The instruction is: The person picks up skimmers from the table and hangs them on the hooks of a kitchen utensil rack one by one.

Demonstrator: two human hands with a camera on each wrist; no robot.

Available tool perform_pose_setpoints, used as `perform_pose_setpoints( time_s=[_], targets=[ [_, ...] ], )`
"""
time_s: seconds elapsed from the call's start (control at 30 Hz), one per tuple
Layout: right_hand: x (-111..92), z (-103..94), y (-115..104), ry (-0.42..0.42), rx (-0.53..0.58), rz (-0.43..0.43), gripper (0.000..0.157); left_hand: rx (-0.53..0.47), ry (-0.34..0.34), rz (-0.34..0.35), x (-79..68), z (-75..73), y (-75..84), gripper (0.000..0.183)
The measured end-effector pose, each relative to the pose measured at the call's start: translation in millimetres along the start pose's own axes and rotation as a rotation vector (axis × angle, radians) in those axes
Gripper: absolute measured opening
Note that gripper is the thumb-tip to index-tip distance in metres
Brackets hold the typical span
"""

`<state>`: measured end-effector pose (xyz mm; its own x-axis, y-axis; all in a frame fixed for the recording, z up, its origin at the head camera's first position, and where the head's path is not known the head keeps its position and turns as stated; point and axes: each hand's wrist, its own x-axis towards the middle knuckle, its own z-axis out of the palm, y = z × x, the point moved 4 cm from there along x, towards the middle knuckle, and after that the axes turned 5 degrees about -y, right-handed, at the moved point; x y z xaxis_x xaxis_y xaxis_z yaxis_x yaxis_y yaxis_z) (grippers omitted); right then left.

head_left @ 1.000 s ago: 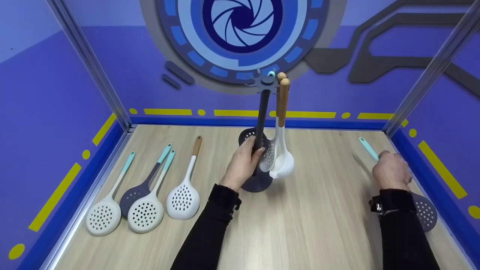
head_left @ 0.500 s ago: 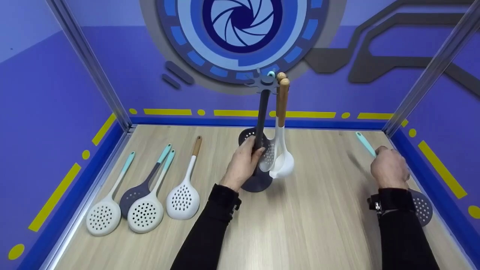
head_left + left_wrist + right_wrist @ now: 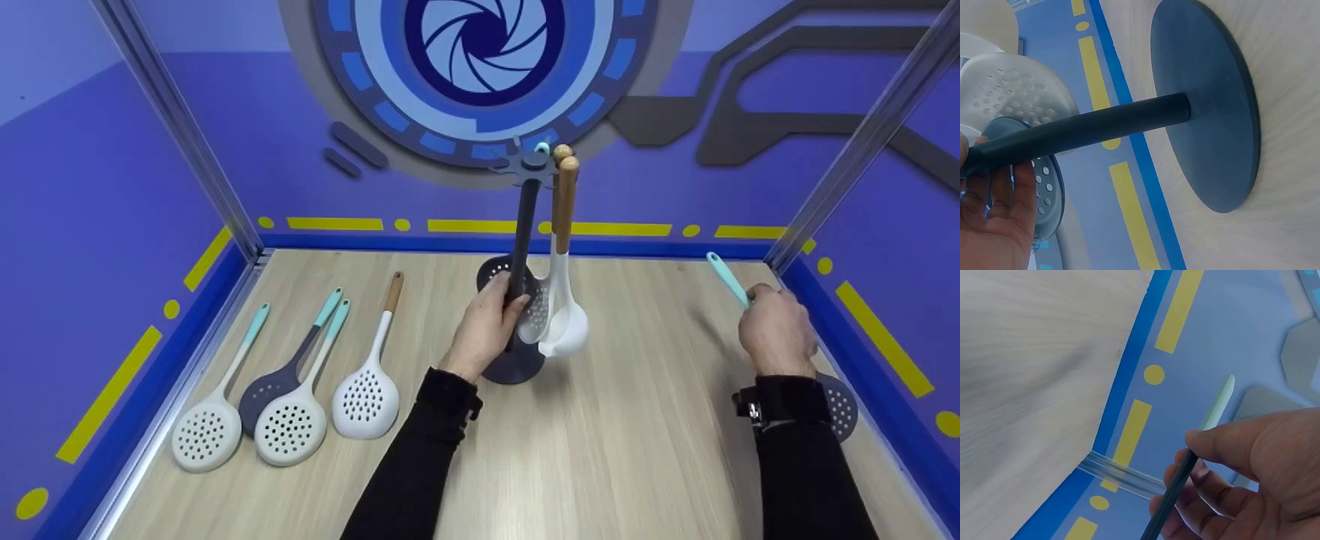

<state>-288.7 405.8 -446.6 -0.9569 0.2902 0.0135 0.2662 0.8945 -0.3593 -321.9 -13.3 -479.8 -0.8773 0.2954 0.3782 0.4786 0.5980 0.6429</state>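
Note:
In the head view my left hand grips the post of a dark utensil stand. In the left wrist view, the fingers curl round that post above its round base. A dark skimmer, a pale perforated utensil and white ladles with wooden handles hang on the stand. Off to the right, my right hand pinches a dark skimmer by its stem, below the mint handle. The wrist partly hides this skimmer's perforated head, which seems raised off the table.
On the left of the wooden table lie a pale skimmer, a dark skimmer, another pale skimmer and a white wooden-handled skimmer. Blue panels and metal posts enclose the sides and back.
My right hand has moved slightly left and away from me, bringing the dark skimmer with it. My left hand and the stand have stayed put.

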Motion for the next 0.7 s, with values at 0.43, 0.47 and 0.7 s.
perform_pose_setpoints(
  time_s=[0.43,0.47,0.7],
  targets=[
    [-4,-7.5,-13,0.067,0.012,-0.052,0.031,-0.001,0.006,0.001,-0.1,1.2,0.2,0.031],
    [-4,-7.9,-14,0.071,0.012,-0.057,0.031,-0.003,0.006,0.002,-0.1,1.2,0.4,0.031],
    [-6,-10.8,-21,0.107,0.017,-0.070,0.032,-0.013,0.003,-0.001,0.9,1.3,-0.1,0.029]
  ],
)
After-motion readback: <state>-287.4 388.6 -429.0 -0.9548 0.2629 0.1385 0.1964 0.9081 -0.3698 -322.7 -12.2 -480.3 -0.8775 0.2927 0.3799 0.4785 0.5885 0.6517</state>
